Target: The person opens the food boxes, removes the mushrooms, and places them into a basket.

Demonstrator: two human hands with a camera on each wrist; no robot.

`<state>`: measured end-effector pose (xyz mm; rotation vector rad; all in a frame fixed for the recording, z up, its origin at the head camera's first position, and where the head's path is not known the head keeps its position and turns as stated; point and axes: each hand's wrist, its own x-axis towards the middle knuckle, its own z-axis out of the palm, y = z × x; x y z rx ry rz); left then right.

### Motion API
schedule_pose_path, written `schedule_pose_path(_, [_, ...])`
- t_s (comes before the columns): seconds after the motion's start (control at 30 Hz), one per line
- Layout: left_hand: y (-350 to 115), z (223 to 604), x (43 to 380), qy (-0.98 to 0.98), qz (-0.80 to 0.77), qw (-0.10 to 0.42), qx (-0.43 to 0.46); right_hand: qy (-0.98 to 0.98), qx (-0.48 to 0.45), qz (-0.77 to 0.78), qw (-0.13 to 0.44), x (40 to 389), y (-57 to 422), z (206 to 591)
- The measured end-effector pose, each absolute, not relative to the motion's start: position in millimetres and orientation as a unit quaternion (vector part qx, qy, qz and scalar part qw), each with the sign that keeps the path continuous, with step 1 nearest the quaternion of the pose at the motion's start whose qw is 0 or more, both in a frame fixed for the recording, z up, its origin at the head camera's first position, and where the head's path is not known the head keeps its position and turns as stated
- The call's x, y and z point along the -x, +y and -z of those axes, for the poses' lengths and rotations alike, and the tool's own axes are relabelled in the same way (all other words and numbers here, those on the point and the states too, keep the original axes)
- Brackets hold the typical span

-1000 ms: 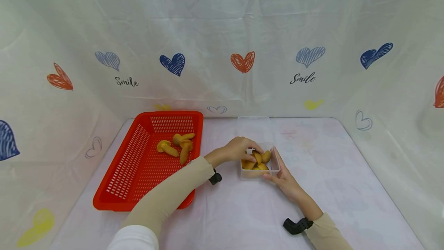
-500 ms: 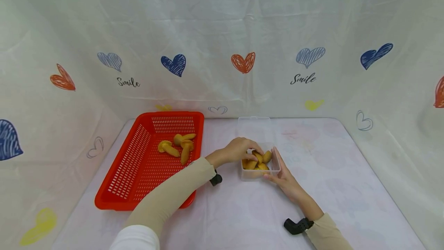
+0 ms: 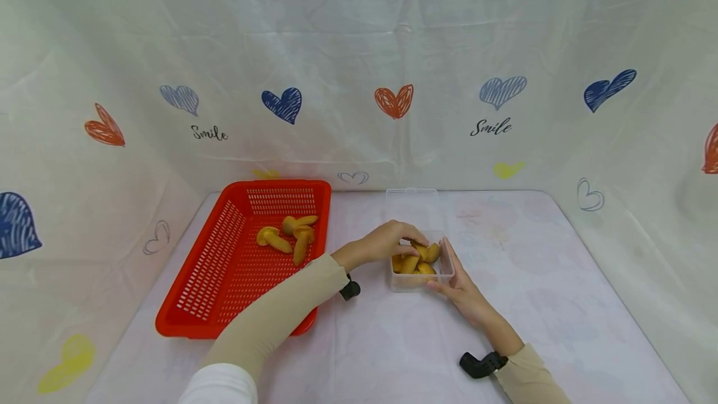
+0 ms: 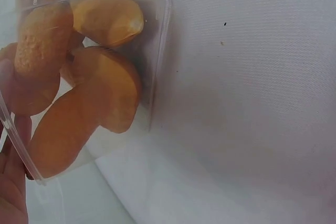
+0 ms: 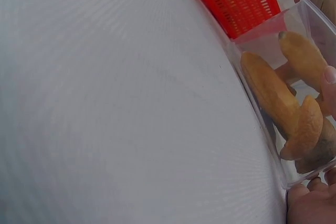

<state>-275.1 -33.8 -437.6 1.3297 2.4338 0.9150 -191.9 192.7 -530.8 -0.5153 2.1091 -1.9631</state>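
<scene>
A clear plastic box with several yellow-brown mushrooms inside stands on the table. From its left, my left hand reaches over the rim and pinches one of the mushrooms between thumb and fingers. My right hand grips the box's right side, thumb at the front corner and fingers along the wall. In the left wrist view, a big mushroom lies tilted behind the see-through wall. The right wrist view shows a long stem and part of a cap against the box wall. My left fingertips are partly hidden among the mushrooms.
On the left, a red perforated basket holds 3 more mushrooms, and my left forearm crosses over its near right corner. The box's clear lid extends behind it, near the table's back edge. A white curtain with printed hearts surrounds the table.
My left fingers have shifted slightly up and right within the box, and the mushrooms beneath them have moved a little. My right hand stays on the box's side.
</scene>
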Motion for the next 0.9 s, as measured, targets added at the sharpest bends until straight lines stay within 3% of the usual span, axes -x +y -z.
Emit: schedule_pose_path(0.9, [-40.4, 429.7, 270.7, 0.812, -0.399, 0.090, -0.416, 0.713, 0.178, 0.671, 0.103, 192.3, 192.2, 531.2])
